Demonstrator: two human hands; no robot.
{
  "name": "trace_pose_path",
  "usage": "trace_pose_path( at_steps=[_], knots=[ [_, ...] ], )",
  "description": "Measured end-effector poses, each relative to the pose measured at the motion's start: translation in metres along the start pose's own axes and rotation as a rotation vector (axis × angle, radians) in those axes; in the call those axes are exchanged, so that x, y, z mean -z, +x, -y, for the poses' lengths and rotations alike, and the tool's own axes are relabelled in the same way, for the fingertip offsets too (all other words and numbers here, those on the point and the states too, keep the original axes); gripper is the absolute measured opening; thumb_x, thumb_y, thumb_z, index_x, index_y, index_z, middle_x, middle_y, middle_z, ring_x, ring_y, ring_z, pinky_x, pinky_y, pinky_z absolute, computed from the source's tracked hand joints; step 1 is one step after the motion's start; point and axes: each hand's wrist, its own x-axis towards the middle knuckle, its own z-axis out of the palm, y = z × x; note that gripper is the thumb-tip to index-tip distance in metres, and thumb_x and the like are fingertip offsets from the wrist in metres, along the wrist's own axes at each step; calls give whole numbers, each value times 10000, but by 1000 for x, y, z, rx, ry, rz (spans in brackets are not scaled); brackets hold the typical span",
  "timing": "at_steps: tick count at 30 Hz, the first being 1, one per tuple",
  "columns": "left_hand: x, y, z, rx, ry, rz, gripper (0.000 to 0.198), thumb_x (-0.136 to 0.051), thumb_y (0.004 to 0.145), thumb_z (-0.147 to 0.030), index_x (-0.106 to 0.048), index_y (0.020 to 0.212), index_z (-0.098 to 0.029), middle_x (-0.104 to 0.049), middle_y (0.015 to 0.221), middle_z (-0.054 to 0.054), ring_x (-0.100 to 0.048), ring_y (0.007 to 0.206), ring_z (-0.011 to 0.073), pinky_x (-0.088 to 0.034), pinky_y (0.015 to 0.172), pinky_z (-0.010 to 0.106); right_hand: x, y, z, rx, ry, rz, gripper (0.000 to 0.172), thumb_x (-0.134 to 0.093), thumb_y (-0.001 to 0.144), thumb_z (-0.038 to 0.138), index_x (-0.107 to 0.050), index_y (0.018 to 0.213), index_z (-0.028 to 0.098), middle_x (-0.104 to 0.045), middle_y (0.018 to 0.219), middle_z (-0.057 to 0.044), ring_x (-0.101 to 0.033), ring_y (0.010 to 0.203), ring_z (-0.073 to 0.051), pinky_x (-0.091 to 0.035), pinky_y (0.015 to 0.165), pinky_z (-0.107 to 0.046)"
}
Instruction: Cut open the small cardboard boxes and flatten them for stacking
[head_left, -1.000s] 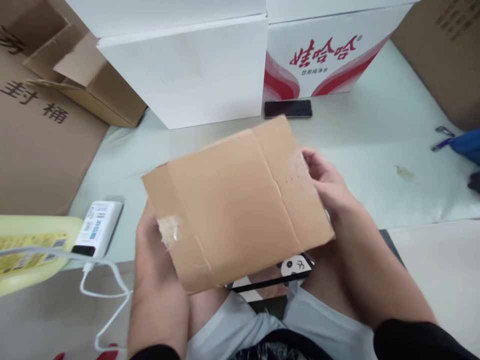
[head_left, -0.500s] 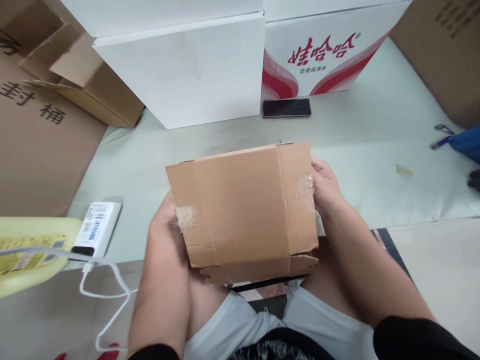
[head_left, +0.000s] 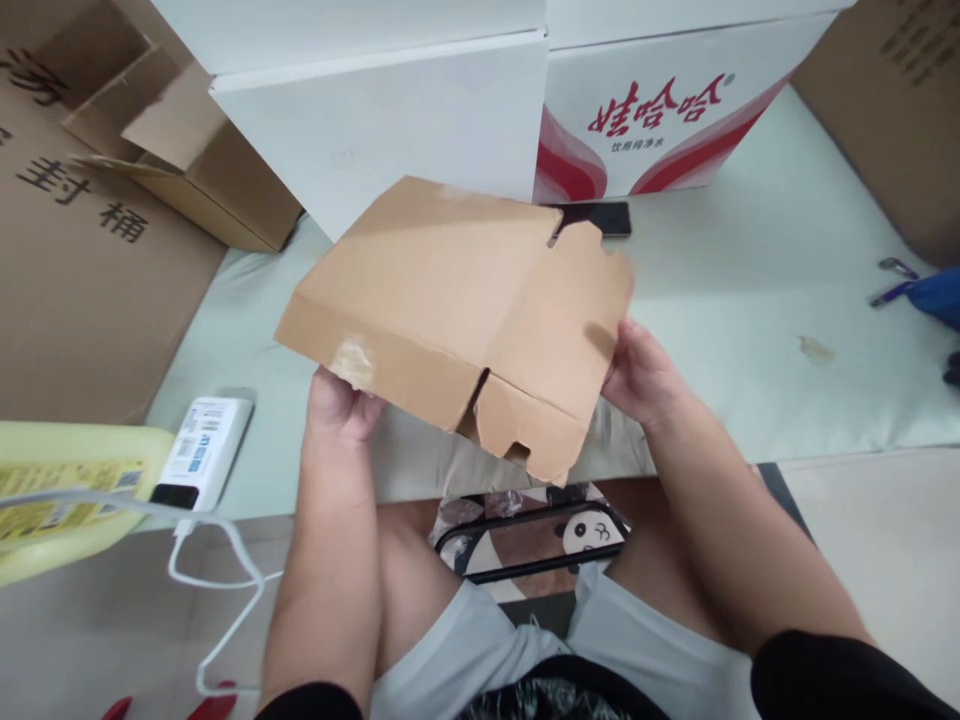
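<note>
Between my hands a brown cardboard box (head_left: 442,270) is held up and tilted above the pale green surface. Its flap, with cut notches and tabs, sticks out toward the lower right, and a patch of clear tape (head_left: 354,362) covers part of its near edge. My left hand (head_left: 341,405) grips the box from below at that taped edge; its fingertips are partly hidden under the cardboard. At the other end, my right hand (head_left: 641,372) holds the flap's outer edge, with the fingers behind it out of sight.
White cartons (head_left: 405,130) stand at the back, with a phone (head_left: 611,218) lying before them. An open brown box (head_left: 202,170) is at the left. Nearer are a white power bank (head_left: 206,450) with a cable and a yellow container (head_left: 82,500). A blue item (head_left: 937,295) lies far right.
The cardboard box has been lifted away from my lap and turned, so its notched flap now points right. My right hand has moved onto the flap; my left hand still grips the taped side.
</note>
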Motion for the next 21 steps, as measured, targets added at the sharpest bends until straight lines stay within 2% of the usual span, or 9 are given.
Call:
trace_pose_path(
  at_steps=[4,8,10,12,15,18,20,21],
  knots=[
    [1,-10,0,-87,27,77,232,-624,757,-439,-702,900,-274,-774,897,55,-705,1174,303,-643,862,382,-8,1,-6,-32,19,-50,592,-905,580,495,-679,1063,237,-786,1062,-53,-754,992,-265,-636,911,-416],
    [1,-15,-1,-109,52,142,376,-513,802,-558,-715,977,-294,-785,1039,48,-681,1221,294,-634,881,390,-11,0,-8,26,-65,-121,568,-896,599,458,-677,1070,228,-775,1147,-76,-734,1069,-291,-634,871,-410],
    [-1,-14,1,-124,54,134,371,-547,830,-577,-713,986,-284,-782,1103,55,-656,1270,287,-628,900,378,-11,0,-9,76,-97,-144,572,-898,602,464,-680,1075,228,-769,1173,-79,-720,1100,-287,-626,860,-385],
    [-3,-11,5,-135,38,63,271,-637,846,-494,-710,964,-262,-782,1127,62,-644,1295,270,-618,929,352,-11,0,-11,97,-113,-136,575,-899,607,489,-683,1073,232,-767,1164,-77,-719,1083,-275,-619,825,-357],
    [-2,-3,11,-126,-4,-32,155,-667,891,-387,-704,948,-248,-787,1113,57,-649,1295,245,-609,957,332,-10,-4,-14,93,-158,-48,572,-890,613,574,-683,1026,237,-767,1040,-65,-721,900,-231,-589,656,-305],
    [-1,2,11,-103,-39,-2,200,-643,928,-418,-704,996,-241,-785,1111,56,-681,1245,242,-610,953,334,-11,-10,-16,36,-244,107,561,-887,598,639,-659,892,219,-699,784,-23,-598,594,-140,-450,447,-245],
    [0,4,10,-55,-49,1,199,-647,924,-396,-704,1019,-231,-785,1075,52,-728,1128,228,-620,900,316,-12,-16,-14,-5,-276,129,563,-879,605,658,-634,853,215,-625,680,9,-509,510,-102,-386,404,-224],
    [0,5,8,-4,-44,-7,188,-646,918,-380,-703,1008,-226,-783,1038,50,-748,1044,217,-623,846,300,-11,-20,-10,2,-281,98,560,-872,615,663,-626,850,218,-597,651,18,-486,495,-94,-376,398,-220]
  ],
)
